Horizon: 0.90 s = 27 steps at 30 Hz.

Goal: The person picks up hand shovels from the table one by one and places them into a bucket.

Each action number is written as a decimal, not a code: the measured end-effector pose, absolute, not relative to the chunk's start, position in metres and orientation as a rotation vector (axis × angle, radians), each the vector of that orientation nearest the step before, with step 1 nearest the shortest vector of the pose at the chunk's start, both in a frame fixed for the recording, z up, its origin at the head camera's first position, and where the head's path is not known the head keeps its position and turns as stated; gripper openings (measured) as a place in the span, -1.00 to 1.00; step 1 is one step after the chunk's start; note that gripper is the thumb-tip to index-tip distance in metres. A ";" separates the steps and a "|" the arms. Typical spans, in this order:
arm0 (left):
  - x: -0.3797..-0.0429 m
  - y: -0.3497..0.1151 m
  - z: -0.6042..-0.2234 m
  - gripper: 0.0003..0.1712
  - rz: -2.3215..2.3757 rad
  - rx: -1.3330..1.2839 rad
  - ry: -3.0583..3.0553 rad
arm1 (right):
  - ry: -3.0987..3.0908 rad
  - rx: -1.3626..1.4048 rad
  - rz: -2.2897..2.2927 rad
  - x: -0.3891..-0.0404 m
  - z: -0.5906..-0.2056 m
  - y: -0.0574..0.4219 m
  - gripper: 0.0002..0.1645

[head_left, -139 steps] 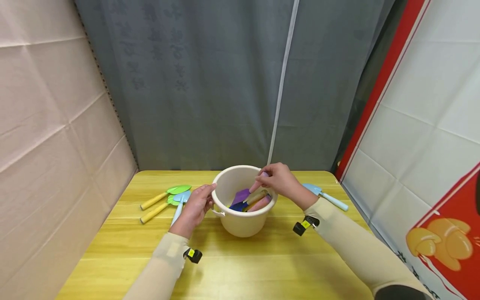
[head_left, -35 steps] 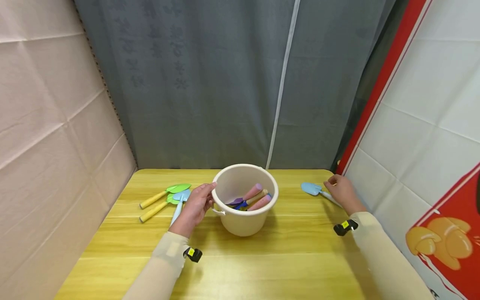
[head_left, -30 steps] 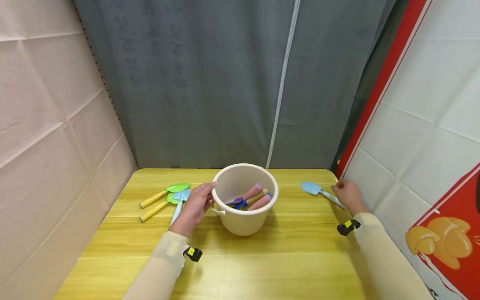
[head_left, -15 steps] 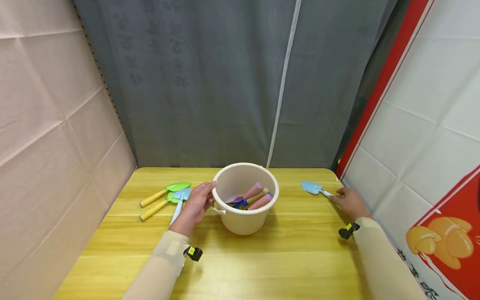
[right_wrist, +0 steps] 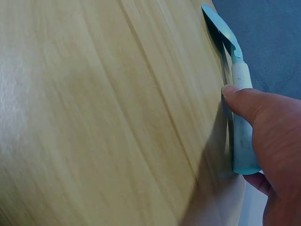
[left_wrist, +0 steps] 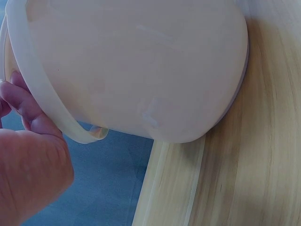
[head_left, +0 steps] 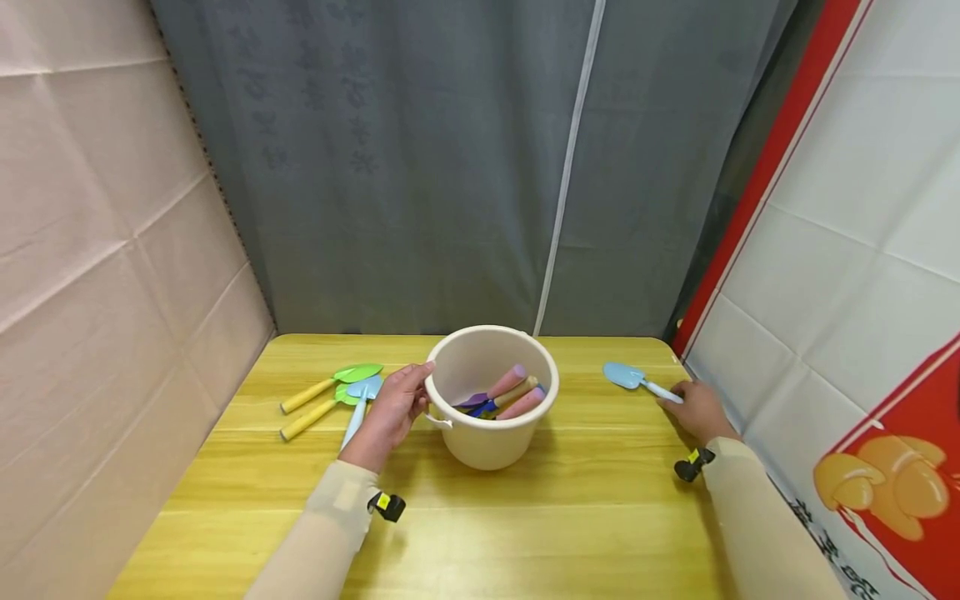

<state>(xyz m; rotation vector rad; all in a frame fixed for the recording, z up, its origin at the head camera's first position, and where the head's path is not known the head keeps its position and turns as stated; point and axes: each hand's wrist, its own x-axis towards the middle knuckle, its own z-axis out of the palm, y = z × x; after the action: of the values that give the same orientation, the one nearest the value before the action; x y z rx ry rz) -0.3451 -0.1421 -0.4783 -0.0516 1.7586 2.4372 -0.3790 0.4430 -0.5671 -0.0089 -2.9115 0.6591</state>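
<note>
A cream bucket [head_left: 483, 446] stands upright mid-table with several hand tools inside, among them a pink handle [head_left: 520, 406], a wooden handle [head_left: 515, 392] and a purple blade [head_left: 473, 402]. My left hand [head_left: 393, 410] grips the bucket's rim at its left side; the left wrist view has its fingers [left_wrist: 30, 108] curled at the rim. To the right lies a light blue trowel [head_left: 623, 376], blade toward the back left. My right hand [head_left: 702, 412] holds the end of its handle. In the right wrist view the thumb [right_wrist: 240, 99] lies across that handle [right_wrist: 242, 141].
Left of the bucket lie two green-bladed tools with yellow handles [head_left: 307, 397] and another light blue trowel [head_left: 365, 388], partly behind my left hand. A grey curtain [head_left: 412, 167] hangs behind the wooden table [head_left: 480, 533]. White sheeting [head_left: 840, 250] bounds the right side.
My right hand has let go of a pink-handled tool in the bucket and moved right to the blue trowel's handle, which it now holds. The left hand has stayed on the rim.
</note>
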 end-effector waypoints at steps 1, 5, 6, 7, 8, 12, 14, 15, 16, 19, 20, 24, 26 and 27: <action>-0.345 -0.142 -0.478 -0.71 2.434 -0.051 1.762 | -2.916 -0.006 0.652 -0.379 -0.568 0.443 -0.41; -0.345 -0.142 -0.477 -0.71 2.439 -0.054 1.759 | -2.919 -0.002 0.663 -0.381 -0.569 0.444 -0.48; -0.345 -0.142 -0.477 -0.71 2.445 -0.056 1.752 | -2.923 -0.006 0.672 -0.382 -0.569 0.444 -0.49; -0.345 -0.142 -0.478 -0.72 2.446 -0.057 1.753 | -2.927 -0.013 0.685 -0.383 -0.569 0.444 -0.50; -0.345 -0.142 -0.478 -0.72 2.448 -0.057 1.751 | -2.932 -0.020 0.697 -0.383 -0.570 0.444 -0.51; -0.345 -0.142 -0.478 -0.71 2.446 -0.058 1.753 | -2.965 -0.050 0.722 -0.386 -0.573 0.446 -0.48; -0.345 -0.142 -0.478 -0.71 2.446 -0.057 1.753 | -2.976 -0.061 0.721 -0.387 -0.573 0.446 -0.47; -0.345 -0.142 -0.478 -0.70 2.446 -0.055 1.753 | -2.979 -0.063 0.721 -0.387 -0.573 0.446 -0.47; -0.345 -0.142 -0.478 -0.71 2.446 -0.053 1.752 | -2.982 -0.062 0.721 -0.387 -0.572 0.445 -0.48; -0.346 -0.142 -0.479 -0.71 2.447 -0.048 1.753 | -3.004 -0.062 0.722 -0.387 -0.567 0.442 -0.51; -0.346 -0.142 -0.479 -0.71 2.449 -0.050 1.753 | -3.015 -0.056 0.727 -0.387 -0.566 0.441 -0.51; -0.345 -0.142 -0.480 -0.71 2.449 -0.056 1.760 | -3.045 -0.027 0.732 -0.387 -0.562 0.437 -0.55; -0.345 -0.142 -0.479 -0.70 2.450 -0.056 1.760 | -3.054 -0.008 0.731 -0.386 -0.560 0.436 -0.56; -0.345 -0.142 -0.480 -0.70 2.449 -0.053 1.759 | -3.056 -0.002 0.730 -0.386 -0.559 0.435 -0.57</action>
<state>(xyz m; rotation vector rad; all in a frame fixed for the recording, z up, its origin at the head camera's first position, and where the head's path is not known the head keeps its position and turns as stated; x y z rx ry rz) -0.3447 -0.1420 -0.4796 -0.0530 1.7589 2.4495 -0.3856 0.4350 -0.5586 -0.0019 -3.0559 0.7299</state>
